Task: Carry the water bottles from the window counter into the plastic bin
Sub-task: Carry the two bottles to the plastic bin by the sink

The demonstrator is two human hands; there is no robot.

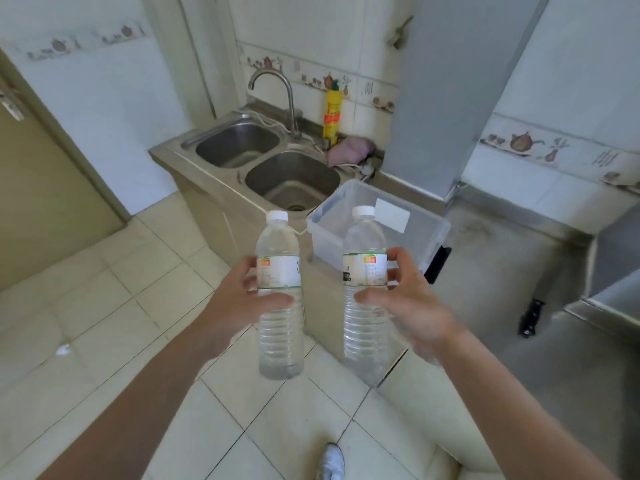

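I hold two clear water bottles upright in front of me, each with a white cap and a white-green label. My left hand (pixel 239 299) grips the left bottle (pixel 278 327) around its middle. My right hand (pixel 405 299) grips the right bottle (pixel 365 327) the same way. Just beyond the bottles, a clear plastic bin (pixel 427 237) with a white sticker sits on the counter beside the sink, and it looks empty. Both bottles are above the floor, short of the bin's near wall.
A steel double sink (pixel 294 181) with a curved faucet (pixel 287 95) lies left of the bin. A yellow detergent bottle (pixel 332 116) and pink cloth (pixel 349 150) sit behind it. A grey pillar (pixel 443 98) rises at right. A door (pixel 34 188) is at left. My shoe (pixel 330 460) stands on the tiled floor.
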